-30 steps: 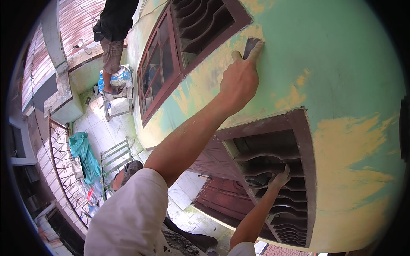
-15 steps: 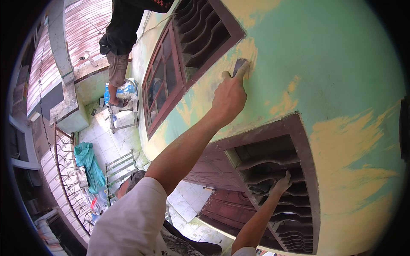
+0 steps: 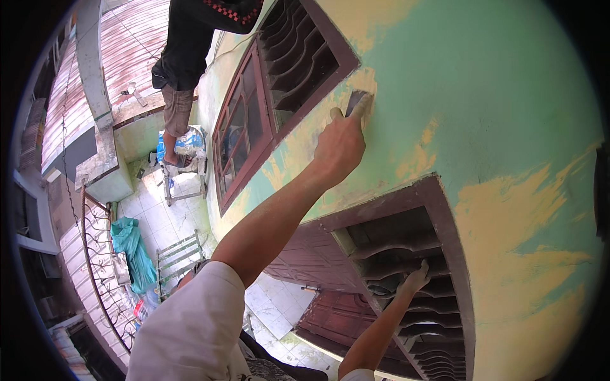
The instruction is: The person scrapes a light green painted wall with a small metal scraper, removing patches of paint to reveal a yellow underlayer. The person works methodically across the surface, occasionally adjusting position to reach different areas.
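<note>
My left hand (image 3: 341, 145) is raised against the wall, its fingers closed on a putty knife (image 3: 358, 101) with a dark flat blade. The blade lies on the green wall (image 3: 502, 82), over a patch of yellowish putty (image 3: 363, 80) beside the upper window frame. Lower down, my right hand (image 3: 414, 280) is closed around one of the dark wavy slats (image 3: 397, 246) of a brown-framed vent (image 3: 455, 254). Most of its fingers are hidden behind the slat.
Another person in a dark shirt and brown shorts (image 3: 176, 114) stands on a stand (image 3: 168, 184) at the upper left. A brown window (image 3: 244, 124) is set beside them. Below lie a tiled floor (image 3: 149, 206), a turquoise bag (image 3: 132, 254), a ladder (image 3: 181, 257) and a railing (image 3: 89, 273).
The view has shifted slightly. My left hand and the putty knife sit a little lower in the picture, still at the same patch. My right hand keeps its hold on the slat.
</note>
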{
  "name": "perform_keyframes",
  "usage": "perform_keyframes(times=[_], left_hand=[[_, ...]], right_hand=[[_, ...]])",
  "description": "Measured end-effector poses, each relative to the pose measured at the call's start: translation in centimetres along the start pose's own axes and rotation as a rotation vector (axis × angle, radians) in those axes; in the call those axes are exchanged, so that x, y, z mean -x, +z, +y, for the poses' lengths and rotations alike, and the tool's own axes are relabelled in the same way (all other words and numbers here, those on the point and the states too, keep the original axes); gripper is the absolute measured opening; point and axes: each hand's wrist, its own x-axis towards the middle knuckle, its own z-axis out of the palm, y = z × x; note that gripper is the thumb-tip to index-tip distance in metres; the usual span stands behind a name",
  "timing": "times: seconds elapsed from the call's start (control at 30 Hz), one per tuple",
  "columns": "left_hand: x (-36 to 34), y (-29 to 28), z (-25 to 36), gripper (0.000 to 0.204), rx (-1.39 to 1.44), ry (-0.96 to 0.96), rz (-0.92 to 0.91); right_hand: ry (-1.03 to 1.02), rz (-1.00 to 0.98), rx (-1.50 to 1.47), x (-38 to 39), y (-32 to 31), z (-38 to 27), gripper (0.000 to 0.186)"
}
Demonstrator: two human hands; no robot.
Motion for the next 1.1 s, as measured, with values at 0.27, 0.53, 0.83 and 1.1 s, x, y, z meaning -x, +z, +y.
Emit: perform_keyframes(times=[0.27, 0.53, 0.83, 1.1], left_hand=[[0.1, -0.6, 0.9, 0.086, -0.021, 0.014, 0.062], [-0.8, -0.4, 1.2, 0.075, 0.003, 0.031, 0.107], [-2.0, -1.2, 2.2, 0.077, 0.034, 0.053, 0.139], [-1.8, -0.9, 1.5, 0.087, 0.031, 0.011, 0.102]], right_hand=[[0.001, 0.047, 0.007, -0.2, 0.4, 0.3, 0.067], [-0.01, 0.029, 0.049, -2.2, -0.7, 1.3, 0.059], [0.006, 0.007, -0.004, -0.5, 0.0, 0.0, 0.066], [0.017, -0.006, 0.028, 0.1, 0.2, -0.2, 0.065]])
